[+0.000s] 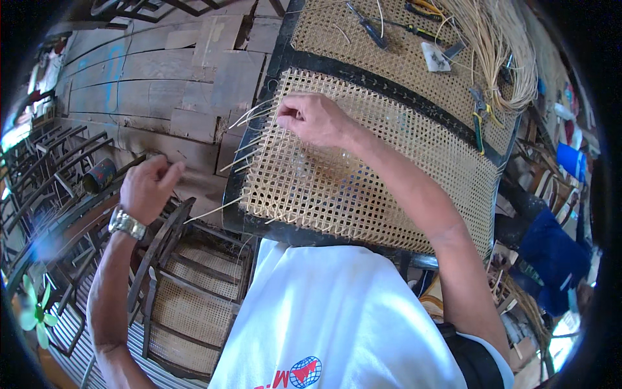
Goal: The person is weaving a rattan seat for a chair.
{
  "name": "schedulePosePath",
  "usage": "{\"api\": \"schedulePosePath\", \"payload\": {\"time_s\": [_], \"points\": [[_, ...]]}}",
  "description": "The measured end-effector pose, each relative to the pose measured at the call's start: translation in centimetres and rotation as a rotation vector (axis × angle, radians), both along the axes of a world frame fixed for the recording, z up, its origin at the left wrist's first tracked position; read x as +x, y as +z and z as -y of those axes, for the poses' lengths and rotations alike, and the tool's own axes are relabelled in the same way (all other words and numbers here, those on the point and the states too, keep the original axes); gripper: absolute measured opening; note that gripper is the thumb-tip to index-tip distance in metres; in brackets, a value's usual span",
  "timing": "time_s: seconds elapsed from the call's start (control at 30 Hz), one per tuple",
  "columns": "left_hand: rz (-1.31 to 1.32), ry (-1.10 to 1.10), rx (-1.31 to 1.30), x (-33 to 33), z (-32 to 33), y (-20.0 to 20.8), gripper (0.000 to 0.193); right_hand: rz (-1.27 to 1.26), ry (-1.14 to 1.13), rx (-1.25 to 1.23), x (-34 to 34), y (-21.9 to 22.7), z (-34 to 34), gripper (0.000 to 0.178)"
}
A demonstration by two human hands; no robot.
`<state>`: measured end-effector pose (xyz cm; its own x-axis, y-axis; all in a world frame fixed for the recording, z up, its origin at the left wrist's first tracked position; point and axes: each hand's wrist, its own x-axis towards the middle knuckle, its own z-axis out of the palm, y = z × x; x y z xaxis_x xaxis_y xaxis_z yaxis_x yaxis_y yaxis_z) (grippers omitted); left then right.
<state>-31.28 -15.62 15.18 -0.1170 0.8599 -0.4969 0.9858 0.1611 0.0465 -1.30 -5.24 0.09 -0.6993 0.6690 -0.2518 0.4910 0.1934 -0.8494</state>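
A panel of woven cane webbing (363,175) lies over a dark frame in front of me, with loose cane strands (245,157) sticking out past its left edge. Over the upper left corner of the weave, my right hand (314,120) is closed, thumb and forefinger curled together near the edge; whatever is between the fingertips is too small to make out. My left hand (150,185), with a metal watch (127,223) on the wrist, is held out to the left, apart from the panel. Its fingers are curled in, and I cannot make out what they hold.
Beyond a dark crossbar, a second cane panel (317,32) carries a screwdriver (369,29), pliers (479,120) and a bundle of cane strands (499,45). A wooden chair with a cane panel (194,292) stands lower left. Chair frames (58,162) crowd the far left.
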Motion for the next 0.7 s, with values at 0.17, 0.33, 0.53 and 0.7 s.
{"api": "schedulePosePath", "payload": {"time_s": [0.17,0.33,0.53,0.7], "points": [[0.345,0.531,-0.049,0.4,-0.1,0.2,0.039,-0.182,0.268,0.132,-1.0,-0.2,0.8,0.022],[0.693,0.525,-0.125,4.2,-1.4,-2.3,0.030,-0.301,0.236,-0.210,-1.2,0.4,0.6,0.017],[0.808,0.436,-0.420,8.3,-4.0,-5.5,0.028,-0.292,-0.016,-0.395,-0.3,0.8,-1.7,0.018],[0.731,0.354,-0.592,9.4,-5.4,-7.6,0.028,0.136,0.197,-0.254,0.0,0.4,-2.4,0.020]]}}
